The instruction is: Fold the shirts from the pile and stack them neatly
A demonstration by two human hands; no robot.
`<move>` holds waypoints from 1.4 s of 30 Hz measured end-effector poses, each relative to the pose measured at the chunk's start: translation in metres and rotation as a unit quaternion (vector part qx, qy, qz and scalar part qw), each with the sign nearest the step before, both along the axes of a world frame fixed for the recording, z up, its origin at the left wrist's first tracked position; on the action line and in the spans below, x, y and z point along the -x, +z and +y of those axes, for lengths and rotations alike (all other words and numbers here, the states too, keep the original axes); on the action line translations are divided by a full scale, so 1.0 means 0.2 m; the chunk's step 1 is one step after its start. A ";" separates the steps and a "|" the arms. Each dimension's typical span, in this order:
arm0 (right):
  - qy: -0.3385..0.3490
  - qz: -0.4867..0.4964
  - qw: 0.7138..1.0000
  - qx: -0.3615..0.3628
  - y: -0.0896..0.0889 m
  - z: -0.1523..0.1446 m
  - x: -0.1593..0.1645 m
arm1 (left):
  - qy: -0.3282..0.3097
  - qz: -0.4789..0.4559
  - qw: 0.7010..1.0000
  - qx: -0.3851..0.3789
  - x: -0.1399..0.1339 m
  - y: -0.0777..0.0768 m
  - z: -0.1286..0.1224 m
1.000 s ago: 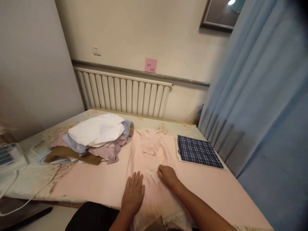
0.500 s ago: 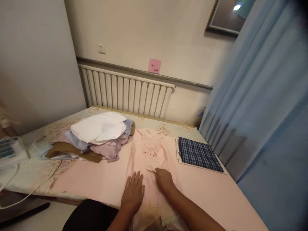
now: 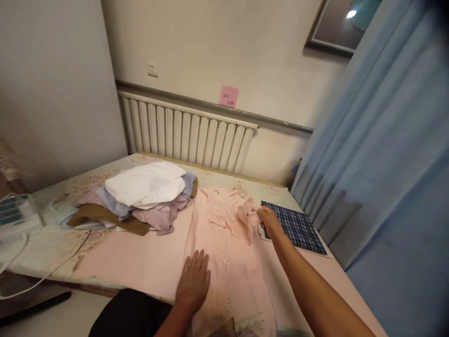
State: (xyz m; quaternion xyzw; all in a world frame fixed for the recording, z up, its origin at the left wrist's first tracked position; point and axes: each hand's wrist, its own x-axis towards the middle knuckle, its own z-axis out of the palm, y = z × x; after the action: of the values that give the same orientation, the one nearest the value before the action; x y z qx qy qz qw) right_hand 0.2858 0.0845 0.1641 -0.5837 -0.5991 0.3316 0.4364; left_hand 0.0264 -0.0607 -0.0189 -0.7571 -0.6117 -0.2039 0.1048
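Note:
A pale pink shirt [image 3: 213,236] with small cut-out embroidery lies spread lengthwise on the pink cloth in front of me. My left hand [image 3: 194,278] rests flat on its left side, fingers stretched out. With my right hand [image 3: 268,219] I pinch the edge of a buttoned sleeve cuff [image 3: 250,210], lifted off the shirt's body toward the right. That hand is just above the near left corner of a folded blue plaid shirt [image 3: 293,224]. The pink shirt's lower end runs out of view at the bottom.
A heap of crumpled clothes [image 3: 164,217], with a white garment [image 3: 145,183] on top, lies at left. A power strip [image 3: 19,217] with cables stands at far left. Behind the bed are a radiator [image 3: 185,131] and wall; a blue curtain [image 3: 379,140] hangs at right.
My right hand has moved from the middle of the shirt up and to the right, carrying the cuff and unfolding the sleeve outward. My left hand has stayed in place.

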 end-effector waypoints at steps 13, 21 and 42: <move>0.316 -0.173 0.931 -0.064 -0.05 -0.62 0.21 | 0.001 -0.004 1.000 0.023 -0.01 0.03 0.00; 0.321 -0.294 0.899 -0.046 -0.31 -0.71 0.21 | 0.008 0.013 1.000 0.027 -0.01 0.03 0.01; 0.257 -0.391 0.867 -0.172 -0.68 -0.50 0.38 | -0.006 0.012 1.000 0.026 -0.01 0.02 0.01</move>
State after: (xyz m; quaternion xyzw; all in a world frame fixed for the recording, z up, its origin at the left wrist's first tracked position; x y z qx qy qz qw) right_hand 0.2090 -0.0153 0.0281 -0.4061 -0.8972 0.0684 0.1591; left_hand 0.0284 -0.0584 -0.0149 -0.7655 -0.6109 -0.1800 0.0913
